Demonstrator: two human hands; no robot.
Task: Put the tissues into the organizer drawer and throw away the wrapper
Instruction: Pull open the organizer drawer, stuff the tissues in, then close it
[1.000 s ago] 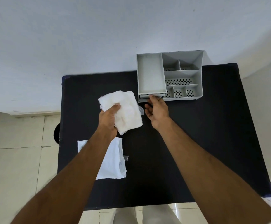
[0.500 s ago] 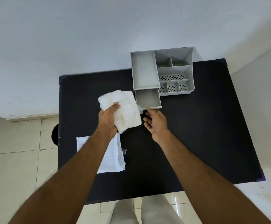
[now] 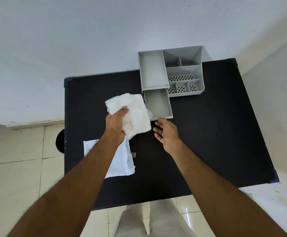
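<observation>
Open drawer (image 3: 158, 104) stands unobstructed from above; organizer (image 3: 183, 72) walls behind.

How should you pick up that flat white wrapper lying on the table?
The wrapper lies flat on the black table, so there is nothing to wrap fingers around. Its crumpled right edge looks slightly lifted. I'd come from above on that side and pinch the raised edge between thumb and fingers. The right hand is empty and near it.

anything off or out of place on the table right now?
Nothing damaged or spilled. The drawer is pulled out and bare, as the task needs. The left hand holds the tissues; the right hand is open. The wrapper lies crumpled near the table's left edge.
</observation>
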